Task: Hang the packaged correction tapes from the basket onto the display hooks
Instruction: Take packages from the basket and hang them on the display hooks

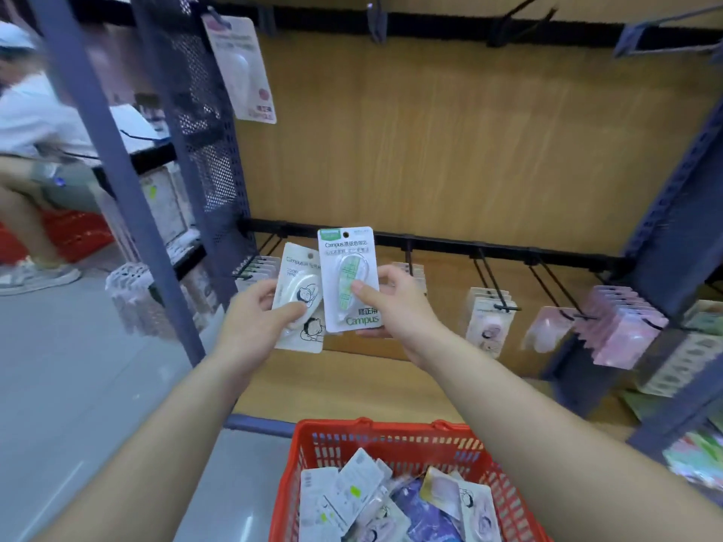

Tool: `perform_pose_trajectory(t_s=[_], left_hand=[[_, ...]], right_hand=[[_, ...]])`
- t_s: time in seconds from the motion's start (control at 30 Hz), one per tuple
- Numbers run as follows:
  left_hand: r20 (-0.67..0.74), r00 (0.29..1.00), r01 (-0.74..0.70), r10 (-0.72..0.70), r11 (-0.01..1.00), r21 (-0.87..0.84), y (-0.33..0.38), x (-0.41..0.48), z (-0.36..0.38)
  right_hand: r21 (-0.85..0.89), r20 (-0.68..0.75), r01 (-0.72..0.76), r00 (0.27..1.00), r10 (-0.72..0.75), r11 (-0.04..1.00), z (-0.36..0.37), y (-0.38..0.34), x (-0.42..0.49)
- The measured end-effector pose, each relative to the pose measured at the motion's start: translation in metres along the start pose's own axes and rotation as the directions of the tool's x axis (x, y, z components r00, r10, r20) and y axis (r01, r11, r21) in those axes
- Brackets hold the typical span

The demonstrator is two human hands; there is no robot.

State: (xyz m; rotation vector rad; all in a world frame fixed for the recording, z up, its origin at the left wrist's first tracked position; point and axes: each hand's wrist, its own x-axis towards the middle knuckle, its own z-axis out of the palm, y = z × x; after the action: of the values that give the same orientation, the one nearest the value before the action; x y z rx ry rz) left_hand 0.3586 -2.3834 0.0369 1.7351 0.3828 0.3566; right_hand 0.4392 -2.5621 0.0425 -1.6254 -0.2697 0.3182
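A wood-grain back panel (469, 150) carries a black metal rail (430, 244) of wire display hooks (493, 283), several hung with carded packs. In front of the rail's left end, the left hand (254, 322) grips a white cartoon-printed correction tape card (299, 291). The right hand (395, 303) pinches a green-patterned Campus correction tape card (348, 279) that overlaps the white card's right edge. Below them, a red plastic basket (391, 428) holds a heap of packaged tapes (364, 498).

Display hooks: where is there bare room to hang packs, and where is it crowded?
Upper rail: hooks right of the single pink pack hang empty. Lower rail is crowded, most of all the pink stack at its right end.
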Motion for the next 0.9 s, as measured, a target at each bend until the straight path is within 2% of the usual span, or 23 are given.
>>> perform_pose_trajectory(t_s=[0.13,0.3,0.5,0.7,0.8,0.9], left_hand=[[-0.111,0.993,0.05,-0.042,0.996,0.069,-0.036,0.004,-0.07],[-0.223,0.968,0.138,-0.116,0.987,0.086,-0.073,0.006,-0.14],[-0.228,0.964,0.151,-0.138,0.988,0.041,-0.097,0.018,-0.171],[-0.218,0.963,0.164,-0.156,0.986,0.023,-0.109,0.022,-0.182],[-0.221,0.963,0.164,-0.156,0.986,0.02,-0.112,0.022,-0.186],[-0.199,0.965,0.18,-0.171,0.983,0.028,-0.114,0.021,-0.185]], right_hand=[[-0.054,0.028,-0.036,0.999,0.037,0.998,0.062,0.024,0.026],[-0.16,-0.016,-0.118,0.993,0.117,0.98,0.134,0.059,0.065],[-0.18,-0.016,-0.117,0.993,0.116,0.977,0.188,0.079,0.103],[-0.246,0.041,-0.148,0.986,0.163,0.958,0.196,0.12,0.093],[-0.197,-0.011,-0.121,0.993,0.121,0.973,0.195,0.116,0.105],[-0.159,-0.003,-0.112,0.994,0.113,0.981,0.197,0.109,0.115]])
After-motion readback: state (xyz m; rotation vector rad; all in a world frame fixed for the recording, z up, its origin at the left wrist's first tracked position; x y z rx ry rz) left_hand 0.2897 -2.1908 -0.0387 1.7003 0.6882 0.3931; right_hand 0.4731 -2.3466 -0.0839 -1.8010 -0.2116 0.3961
